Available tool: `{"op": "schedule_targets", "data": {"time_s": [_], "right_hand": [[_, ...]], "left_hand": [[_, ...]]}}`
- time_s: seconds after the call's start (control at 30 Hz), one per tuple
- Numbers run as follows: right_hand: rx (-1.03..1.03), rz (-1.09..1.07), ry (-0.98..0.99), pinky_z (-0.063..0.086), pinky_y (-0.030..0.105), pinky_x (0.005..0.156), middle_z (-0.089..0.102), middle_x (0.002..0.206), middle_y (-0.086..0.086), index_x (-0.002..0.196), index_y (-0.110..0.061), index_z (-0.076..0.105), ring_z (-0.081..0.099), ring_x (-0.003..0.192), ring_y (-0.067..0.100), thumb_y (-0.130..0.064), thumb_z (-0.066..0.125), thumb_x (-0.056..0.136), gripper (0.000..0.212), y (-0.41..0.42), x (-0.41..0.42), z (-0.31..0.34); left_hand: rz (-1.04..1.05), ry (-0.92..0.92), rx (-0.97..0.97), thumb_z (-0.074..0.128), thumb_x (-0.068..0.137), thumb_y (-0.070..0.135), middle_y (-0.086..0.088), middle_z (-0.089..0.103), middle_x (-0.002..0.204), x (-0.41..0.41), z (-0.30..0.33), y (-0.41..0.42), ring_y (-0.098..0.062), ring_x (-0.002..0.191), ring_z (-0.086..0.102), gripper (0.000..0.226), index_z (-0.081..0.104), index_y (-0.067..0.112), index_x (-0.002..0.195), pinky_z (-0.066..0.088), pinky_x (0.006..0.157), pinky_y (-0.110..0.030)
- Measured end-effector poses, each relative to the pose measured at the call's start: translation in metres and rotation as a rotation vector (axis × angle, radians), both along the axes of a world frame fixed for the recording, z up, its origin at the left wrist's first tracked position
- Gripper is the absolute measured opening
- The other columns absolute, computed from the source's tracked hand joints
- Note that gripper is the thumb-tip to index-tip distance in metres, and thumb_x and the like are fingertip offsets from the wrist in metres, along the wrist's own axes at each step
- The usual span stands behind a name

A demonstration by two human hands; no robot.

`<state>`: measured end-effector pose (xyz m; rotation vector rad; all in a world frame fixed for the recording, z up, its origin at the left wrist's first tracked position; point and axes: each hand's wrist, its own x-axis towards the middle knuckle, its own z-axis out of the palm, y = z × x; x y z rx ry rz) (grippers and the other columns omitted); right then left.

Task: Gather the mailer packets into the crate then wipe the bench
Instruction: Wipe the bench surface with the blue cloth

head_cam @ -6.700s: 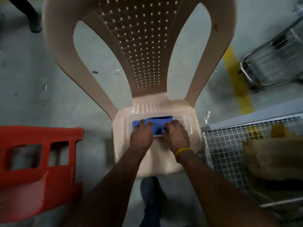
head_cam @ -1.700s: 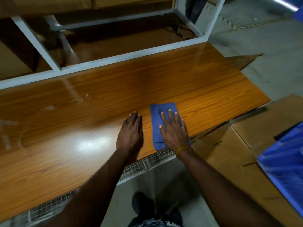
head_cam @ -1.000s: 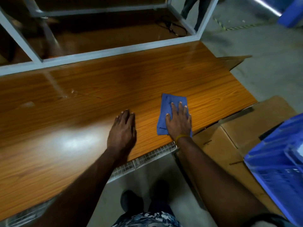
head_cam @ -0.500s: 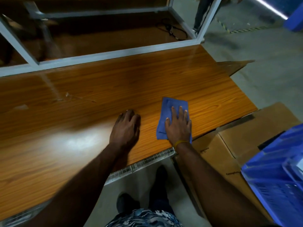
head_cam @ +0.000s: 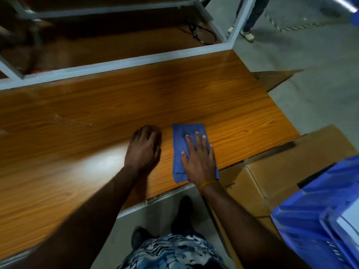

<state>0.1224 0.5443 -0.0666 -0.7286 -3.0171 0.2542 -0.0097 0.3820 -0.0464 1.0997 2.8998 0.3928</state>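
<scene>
Wiping stage: right hand [head_cam: 200,162] presses flat on cloth [head_cam: 183,152] at table [head_cam: 77,152] 5 o'clock; no packets visible; left hand [head_cam: 143,148] rests flat.

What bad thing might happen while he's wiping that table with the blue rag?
The cloth lies near the bench's front edge, under the flat right hand; a pull toward the body might drag it off onto the floor. The left hand leans on the glossy top, so it might slip or leave smudges on wiped wood. Sweeping right might push dust into the open cardboard box.
</scene>
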Motion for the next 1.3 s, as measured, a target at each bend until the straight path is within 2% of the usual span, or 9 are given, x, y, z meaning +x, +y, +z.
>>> {"op": "schedule_targets", "data": {"time_s": [0.07,0.23,0.37,0.47,0.67,0.83,0.97,1.13,1.3], "right_hand": [[0.001,0.036,0.001,0.024,0.054,0.117,0.023,0.162,0.007,0.153,-0.028,0.030,0.019,0.150,0.030,-0.048,0.029,0.096,0.061,0.020,0.013,-0.001],[-0.045,-0.206,-0.053,0.015,0.057,0.118,0.006,0.165,0.010,0.158,-0.025,0.015,0.002,0.152,0.031,-0.047,0.035,0.102,0.064,0.051,-0.028,0.006],[-0.029,0.037,-0.016,0.018,0.056,0.119,0.015,0.164,0.008,0.156,-0.027,0.023,0.011,0.152,0.031,-0.049,0.025,0.099,0.061,0.012,-0.029,0.005],[-0.010,0.099,-0.002,0.019,0.052,0.119,0.017,0.164,0.004,0.155,-0.031,0.025,0.013,0.152,0.027,-0.050,0.026,0.097,0.061,0.038,-0.004,0.000],[-0.049,-0.275,-0.008,0.017,0.056,0.118,0.010,0.165,0.009,0.156,-0.024,0.021,0.006,0.152,0.031,-0.045,0.040,0.100,0.063,0.096,-0.033,0.010],[0.002,-0.047,0.013,0.023,0.054,0.117,0.019,0.164,0.006,0.155,-0.030,0.025,0.014,0.151,0.029,-0.049,0.036,0.097,0.061,0.068,-0.004,0.003],[0.020,-0.269,0.056,0.026,0.053,0.115,0.023,0.162,0.006,0.152,-0.028,0.032,0.017,0.151,0.028,-0.048,0.039,0.095,0.060,0.134,0.020,0.001],[-0.052,-0.569,0.050,0.019,0.058,0.116,0.019,0.163,0.007,0.154,-0.025,0.029,0.012,0.151,0.032,-0.045,0.043,0.101,0.059,0.217,0.034,0.001],[-0.069,-0.759,0.109,0.016,0.061,0.116,0.019,0.163,0.011,0.153,-0.021,0.032,0.010,0.151,0.034,-0.040,0.043,0.101,0.057,0.232,0.032,-0.001]], "left_hand": [[0.009,-0.001,0.001,0.049,0.091,0.034,-0.010,0.046,0.133,0.002,-0.001,0.006,-0.030,0.122,0.045,0.040,0.049,0.020,0.128,0.039,0.105,-0.045],[0.007,0.018,0.042,0.050,0.095,0.029,-0.012,0.047,0.132,0.004,-0.001,0.013,-0.031,0.120,0.045,0.034,0.052,0.017,0.126,0.042,0.102,-0.044],[0.007,0.035,0.043,0.049,0.094,0.026,-0.012,0.049,0.126,0.002,-0.001,0.019,-0.033,0.116,0.048,0.030,0.055,0.015,0.121,0.042,0.097,-0.043],[0.015,0.017,0.052,0.045,0.097,0.030,-0.012,0.049,0.130,0.004,-0.002,0.021,-0.031,0.118,0.047,0.031,0.053,0.017,0.124,0.043,0.098,-0.042],[0.022,-0.008,0.045,0.042,0.100,0.035,-0.008,0.045,0.136,0.004,-0.005,0.029,-0.027,0.123,0.046,0.035,0.050,0.021,0.131,0.044,0.100,-0.040],[-0.012,0.004,0.045,0.046,0.098,0.031,-0.011,0.047,0.133,0.001,-0.008,0.058,-0.032,0.122,0.047,0.034,0.053,0.019,0.129,0.042,0.100,-0.042],[-0.038,-0.039,0.026,0.040,0.100,0.039,-0.006,0.042,0.139,-0.001,-0.011,0.080,-0.028,0.124,0.046,0.036,0.047,0.025,0.132,0.046,0.098,-0.042],[-0.066,-0.040,0.026,0.034,0.102,0.043,-0.006,0.041,0.141,0.000,-0.010,0.103,-0.029,0.125,0.045,0.038,0.045,0.026,0.134,0.047,0.097,-0.043],[-0.075,-0.050,-0.001,0.038,0.100,0.042,-0.007,0.039,0.143,-0.002,-0.014,0.126,-0.029,0.126,0.044,0.040,0.043,0.026,0.136,0.048,0.097,-0.043]]}}
